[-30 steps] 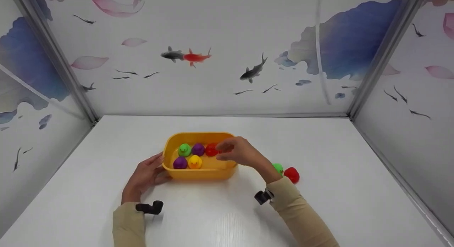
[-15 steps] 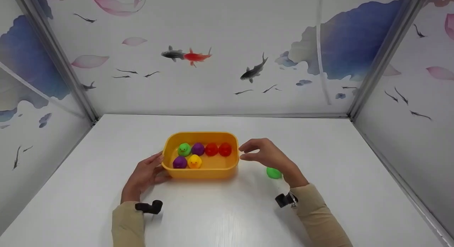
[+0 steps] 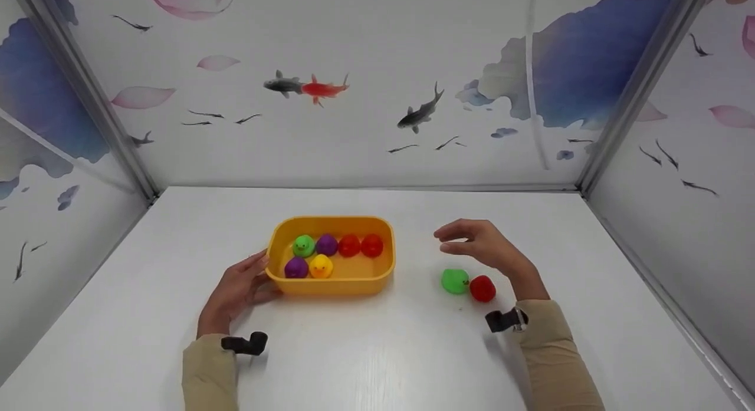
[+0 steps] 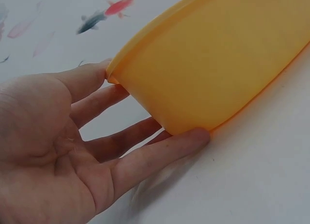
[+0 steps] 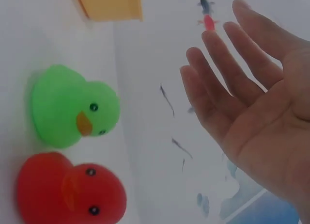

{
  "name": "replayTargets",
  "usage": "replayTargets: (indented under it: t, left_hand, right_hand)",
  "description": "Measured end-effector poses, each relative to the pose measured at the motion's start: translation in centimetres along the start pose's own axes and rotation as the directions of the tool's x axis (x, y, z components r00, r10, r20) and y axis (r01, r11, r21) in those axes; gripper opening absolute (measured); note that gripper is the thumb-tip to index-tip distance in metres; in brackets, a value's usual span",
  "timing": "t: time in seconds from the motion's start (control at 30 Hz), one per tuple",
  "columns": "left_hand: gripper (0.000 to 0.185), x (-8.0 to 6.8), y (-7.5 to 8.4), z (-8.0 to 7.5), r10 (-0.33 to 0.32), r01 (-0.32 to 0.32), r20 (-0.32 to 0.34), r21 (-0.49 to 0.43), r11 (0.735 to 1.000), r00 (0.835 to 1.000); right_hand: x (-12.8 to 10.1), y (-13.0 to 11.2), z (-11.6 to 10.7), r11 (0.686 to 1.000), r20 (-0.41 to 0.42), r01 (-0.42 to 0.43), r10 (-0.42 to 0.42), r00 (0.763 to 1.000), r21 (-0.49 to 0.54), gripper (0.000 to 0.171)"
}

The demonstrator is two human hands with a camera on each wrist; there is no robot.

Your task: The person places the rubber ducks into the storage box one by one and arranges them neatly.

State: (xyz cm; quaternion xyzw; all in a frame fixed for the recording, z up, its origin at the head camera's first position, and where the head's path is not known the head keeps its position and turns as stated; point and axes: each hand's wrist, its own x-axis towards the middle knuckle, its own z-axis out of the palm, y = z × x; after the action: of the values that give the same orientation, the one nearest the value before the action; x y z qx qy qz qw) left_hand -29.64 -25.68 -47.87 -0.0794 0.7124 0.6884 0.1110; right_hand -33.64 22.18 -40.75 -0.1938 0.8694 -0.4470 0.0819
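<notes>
White table (image 3: 377, 352), walled booth w/ fish-print panels (image 3: 377, 92) round it. Biggest item on it: yellow plastic tub (image 3: 330, 284), sitting centre-left. Left hand (image 3: 236, 290) lies flat on the table at the tub's left end, fingers straight and spread, pressed to the wall and under the rim — looks like it's bracing the tub so it won't slide; wrist view shows fingertips (image 4: 193, 136) touching the base edge. Right hand (image 3: 483, 246) hovers off the table, right of the tub, fingers relaxed and apart, holding nothing, palm over two loose ducks. Those two sit touching, side by side, well clear of the tub: green duck (image 3: 455, 280) nearer the tub, red duck (image 3: 482, 288) just right of it. Count inside the tub: 6 ducks — 2 red, 2 purple, 1 green, 1 yellow. Back row 4, front row 2. Total 8 ducks in view.
</notes>
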Motion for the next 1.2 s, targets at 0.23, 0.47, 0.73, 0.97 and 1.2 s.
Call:
replayTargets:
  t: [0.23, 0.47, 0.73, 0.97, 1.2]
  left_hand:
    - [0.064, 0.0, -0.2, 0.1, -0.020, 0.020, -0.013, 0.007, 1.000, 1.000]
    - [0.064, 0.1, 0.0, 0.2, 0.003, -0.003, -0.002, -0.001, 1.000, 1.000]
    - [0.064, 0.0, -0.1, 0.2, -0.003, 0.003, -0.004, 0.019, 1.000, 1.000]
    - [0.063, 0.1, 0.1, 0.1, -0.005, 0.005, -0.016, 0.016, 1.000, 1.000]
    - [0.064, 0.1, 0.1, 0.0, -0.010, 0.010, -0.012, 0.022, 1.000, 1.000]
  right_hand:
    - [-0.5, 3.5, -1.4, 0.997, 0.117, 0.025, -0.034, 0.993, 0.079, 0.041]
    - [-1.1, 5.9, -1.9, 0.995, 0.229, 0.008, -0.031, 0.973, 0.104, 0.048]
    - [-1.6, 7.4, -1.4, 0.994, 0.259, -0.105, 0.092, 0.962, 0.037, 0.040]
    - [-1.5, 7.7, -1.3, 0.993, 0.261, -0.121, 0.114, 0.959, 0.013, 0.036]
    - [-1.4, 7.7, -1.2, 0.992, 0.264, -0.124, 0.116, 0.958, 0.013, 0.037]
